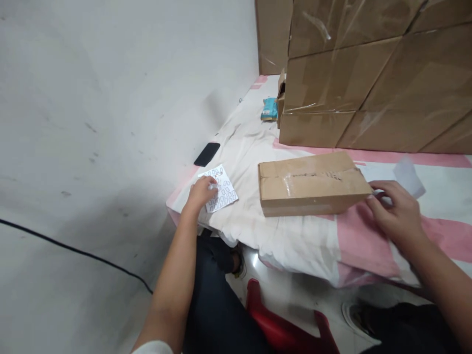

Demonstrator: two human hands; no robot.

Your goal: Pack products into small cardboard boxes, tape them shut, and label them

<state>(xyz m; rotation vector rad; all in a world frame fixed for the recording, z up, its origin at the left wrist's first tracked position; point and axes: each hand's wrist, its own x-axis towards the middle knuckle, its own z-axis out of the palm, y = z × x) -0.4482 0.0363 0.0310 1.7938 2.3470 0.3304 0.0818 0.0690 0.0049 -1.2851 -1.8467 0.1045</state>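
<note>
A flat brown cardboard box (311,183) sealed with clear tape lies on a white and pink cloth (295,236). My left hand (201,192) rests with curled fingers on a white sheet printed with small outlined shapes (222,189) near the cloth's left edge. My right hand (396,211) is at the box's right end, fingers pinched on a thin translucent piece of paper or film (407,178).
Large taped cardboard boxes (368,73) are stacked at the back right. A black phone (207,154) lies by the wall, a teal packet (269,108) further back. A white wall (92,123) with a black cable (73,250) fills the left. A red stool (280,327) stands below.
</note>
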